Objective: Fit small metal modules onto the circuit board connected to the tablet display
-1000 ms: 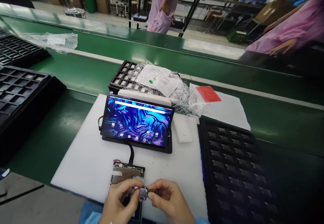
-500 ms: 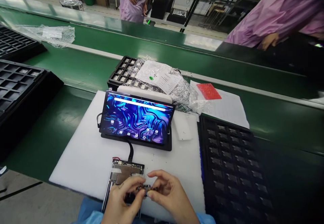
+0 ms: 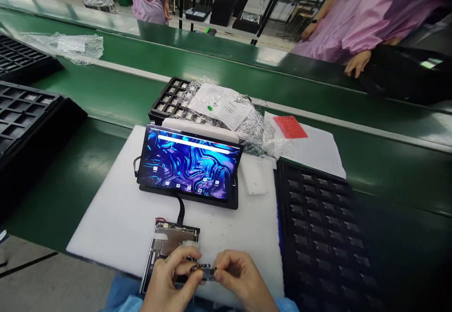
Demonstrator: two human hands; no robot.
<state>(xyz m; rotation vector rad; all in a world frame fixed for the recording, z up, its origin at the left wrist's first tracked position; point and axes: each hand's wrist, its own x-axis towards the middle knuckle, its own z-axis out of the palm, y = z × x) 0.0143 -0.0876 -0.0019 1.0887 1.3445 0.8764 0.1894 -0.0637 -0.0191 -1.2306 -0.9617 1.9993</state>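
Observation:
Between my two hands is a small dark electronic module point(image 3: 208, 273) with a greyish flat face; its exact kind is too small to make out. My left hand point(image 3: 173, 276) pinches its left end between thumb and fingers. At its right end, my right hand point(image 3: 242, 276) has thumb and fingertips closed on the edge. Beneath and beside my left hand lies an opened device with a bare circuit board point(image 3: 171, 236), partly covered by the hand. A black flat cable point(image 3: 181, 211) runs from it up to a lit tablet screen point(image 3: 190, 164) propped on a dark stand.
White foam mat point(image 3: 106, 218) lies under the work. A black compartment tray point(image 3: 321, 236) with small parts stands right; another tray point(image 3: 165, 100) sits behind the screen under plastic wrap and paper point(image 3: 222, 105). Stacked black trays point(image 3: 28, 114) are left. People in pink stand across the green conveyor point(image 3: 116, 84).
My right hand has shifted slightly right, its fingers drawing together at the module's edge, and more of the module's greyish face shows. The people in the background have moved.

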